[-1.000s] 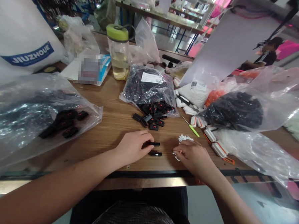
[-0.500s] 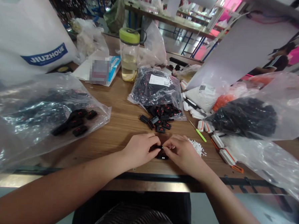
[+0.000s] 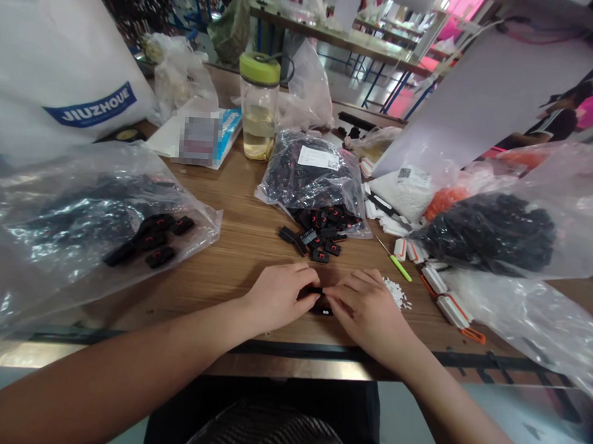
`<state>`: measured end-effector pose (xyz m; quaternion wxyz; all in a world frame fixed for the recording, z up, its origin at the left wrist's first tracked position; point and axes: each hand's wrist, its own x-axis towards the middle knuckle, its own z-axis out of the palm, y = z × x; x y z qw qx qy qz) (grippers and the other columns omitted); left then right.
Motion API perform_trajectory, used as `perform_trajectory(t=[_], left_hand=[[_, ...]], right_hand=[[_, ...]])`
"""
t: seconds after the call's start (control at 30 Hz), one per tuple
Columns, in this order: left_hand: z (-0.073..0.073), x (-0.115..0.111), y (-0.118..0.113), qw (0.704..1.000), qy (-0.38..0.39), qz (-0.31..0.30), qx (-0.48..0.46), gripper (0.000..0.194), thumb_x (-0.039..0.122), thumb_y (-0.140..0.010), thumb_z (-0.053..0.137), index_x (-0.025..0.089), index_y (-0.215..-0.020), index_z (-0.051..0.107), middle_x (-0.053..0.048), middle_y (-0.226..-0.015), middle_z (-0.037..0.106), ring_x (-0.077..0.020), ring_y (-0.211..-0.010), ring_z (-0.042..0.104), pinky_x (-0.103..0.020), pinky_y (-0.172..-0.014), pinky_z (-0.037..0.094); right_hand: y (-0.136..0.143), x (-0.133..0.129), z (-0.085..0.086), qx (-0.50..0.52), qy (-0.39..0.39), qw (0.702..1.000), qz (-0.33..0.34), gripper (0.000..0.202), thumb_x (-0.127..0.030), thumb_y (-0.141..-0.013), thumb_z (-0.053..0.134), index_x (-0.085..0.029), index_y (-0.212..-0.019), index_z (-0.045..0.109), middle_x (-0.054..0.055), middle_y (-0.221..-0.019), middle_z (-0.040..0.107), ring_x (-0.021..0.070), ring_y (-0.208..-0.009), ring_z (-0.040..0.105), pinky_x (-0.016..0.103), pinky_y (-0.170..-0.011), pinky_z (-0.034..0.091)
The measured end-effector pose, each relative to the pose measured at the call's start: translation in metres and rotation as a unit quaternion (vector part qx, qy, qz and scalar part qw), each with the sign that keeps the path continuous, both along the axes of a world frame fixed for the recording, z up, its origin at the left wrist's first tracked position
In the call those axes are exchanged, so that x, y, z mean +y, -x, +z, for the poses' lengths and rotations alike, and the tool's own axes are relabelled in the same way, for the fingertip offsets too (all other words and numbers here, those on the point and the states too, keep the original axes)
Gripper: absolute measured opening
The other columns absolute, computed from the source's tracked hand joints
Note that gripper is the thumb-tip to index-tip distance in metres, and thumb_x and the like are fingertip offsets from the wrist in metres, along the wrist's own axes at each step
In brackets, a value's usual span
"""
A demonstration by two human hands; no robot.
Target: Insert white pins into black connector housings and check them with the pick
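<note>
Close to the table's front edge, my left hand (image 3: 285,295) is closed around a small black plastic part (image 3: 315,290), thumb and fingers pinching it. My right hand (image 3: 364,305) meets it from the other side, fingertips pressed together at the part's right end; whether a tiny piece sits in them is hidden. Below the fingertips lies a dark piece with two white dots (image 3: 325,311). A heap of small white pieces (image 3: 397,293) is just right of my right hand. Beyond my hands, black parts with red marks (image 3: 320,236) spill from a clear bag (image 3: 303,176).
A green-handled pick (image 3: 400,267) lies to the right, near white-and-orange parts (image 3: 453,311). Plastic bags of black parts flank both sides, the left bag (image 3: 188,203) and the right bag (image 3: 489,232). A green-lidded bottle (image 3: 258,114) stands at the back. A person (image 3: 555,123) is at far right.
My right hand has turned slightly, its fingers now flatter and closer together over the black part. My left hand keeps its hold. The whole view has shifted a little.
</note>
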<state>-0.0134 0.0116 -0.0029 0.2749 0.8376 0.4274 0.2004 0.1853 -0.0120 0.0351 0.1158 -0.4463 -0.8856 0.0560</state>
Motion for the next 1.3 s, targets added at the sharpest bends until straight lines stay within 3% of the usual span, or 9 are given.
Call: perform_trajectory(t=[0.13,0.27,0.43,0.6,0.77,0.97,1.13,1.3], left_hand=[[-0.002,-0.001,0.000,1.000,-0.008,-0.004,-0.009,0.007,0.025,-0.088,0.063,0.021,-0.093,0.066,0.001,-0.085,0.063,-0.0139,-0.068,0.058,-0.028,-0.066,0.045],[-0.003,-0.001,0.000,1.000,-0.005,0.005,-0.011,0.008,0.026,-0.088,0.065,0.021,-0.094,0.065,0.002,-0.083,0.063,-0.0129,-0.065,0.057,-0.027,-0.065,0.045],[-0.005,-0.001,0.000,1.000,-0.014,0.007,-0.011,0.007,0.026,-0.087,0.066,0.021,-0.093,0.064,0.003,-0.081,0.061,-0.0125,-0.064,0.055,-0.026,-0.063,0.042],[-0.008,0.000,0.001,1.000,-0.014,0.000,-0.016,0.007,0.026,-0.087,0.065,0.021,-0.093,0.064,0.003,-0.081,0.060,-0.0123,-0.064,0.055,-0.026,-0.061,0.040],[-0.007,0.000,0.001,1.000,-0.014,-0.001,-0.019,0.008,0.026,-0.087,0.066,0.021,-0.093,0.064,0.003,-0.081,0.060,-0.0122,-0.065,0.055,-0.025,-0.061,0.040],[-0.005,-0.001,0.001,1.000,-0.021,-0.001,-0.021,0.007,0.025,-0.087,0.066,0.021,-0.092,0.064,0.003,-0.078,0.060,-0.0120,-0.063,0.054,-0.025,-0.061,0.039],[-0.007,-0.001,0.001,1.000,-0.024,-0.001,-0.020,0.007,0.024,-0.087,0.066,0.021,-0.092,0.064,0.003,-0.080,0.060,-0.0123,-0.064,0.054,-0.026,-0.061,0.040],[-0.006,-0.001,0.000,1.000,-0.023,0.002,-0.020,0.007,0.024,-0.087,0.066,0.021,-0.092,0.064,0.003,-0.082,0.061,-0.0123,-0.064,0.055,-0.026,-0.061,0.040]], right_hand=[[-0.012,0.001,0.001,0.033,0.024,0.999,-0.005,0.020,-0.020,-0.093,0.056,-0.023,-0.091,0.076,0.004,-0.077,0.070,0.0199,-0.077,0.061,0.037,-0.077,0.039],[-0.046,0.004,0.004,0.104,0.070,0.989,-0.075,0.019,-0.024,-0.092,0.058,-0.022,-0.087,0.076,0.004,-0.081,0.074,0.0193,-0.077,0.065,0.035,-0.075,0.046],[-0.071,-0.002,-0.004,0.053,0.124,0.987,-0.081,0.023,-0.028,-0.091,0.061,-0.022,-0.074,0.075,0.003,-0.072,0.073,0.0175,-0.069,0.063,0.032,-0.071,0.044],[-0.063,-0.007,-0.015,-0.023,0.075,0.996,-0.042,0.019,-0.023,-0.091,0.061,-0.025,-0.077,0.074,0.001,-0.077,0.072,0.0180,-0.078,0.064,0.036,-0.080,0.038],[-0.066,-0.006,-0.013,-0.048,0.053,0.997,-0.006,0.017,-0.020,-0.092,0.059,-0.025,-0.089,0.075,0.002,-0.086,0.074,0.0200,-0.085,0.065,0.039,-0.086,0.038],[-0.066,-0.014,-0.011,-0.043,0.042,0.996,-0.070,0.014,-0.029,-0.091,0.064,-0.024,-0.082,0.074,0.002,-0.078,0.072,0.0210,-0.082,0.065,0.040,-0.086,0.038],[-0.054,-0.023,-0.015,-0.072,0.012,0.989,-0.126,0.019,-0.024,-0.089,0.065,-0.022,-0.072,0.072,0.002,-0.071,0.069,0.0228,-0.077,0.063,0.042,-0.082,0.035],[-0.045,-0.019,-0.014,0.055,0.087,0.983,-0.152,0.019,-0.018,-0.085,0.064,-0.023,-0.068,0.069,-0.001,-0.065,0.066,0.0178,-0.070,0.061,0.035,-0.077,0.037]])
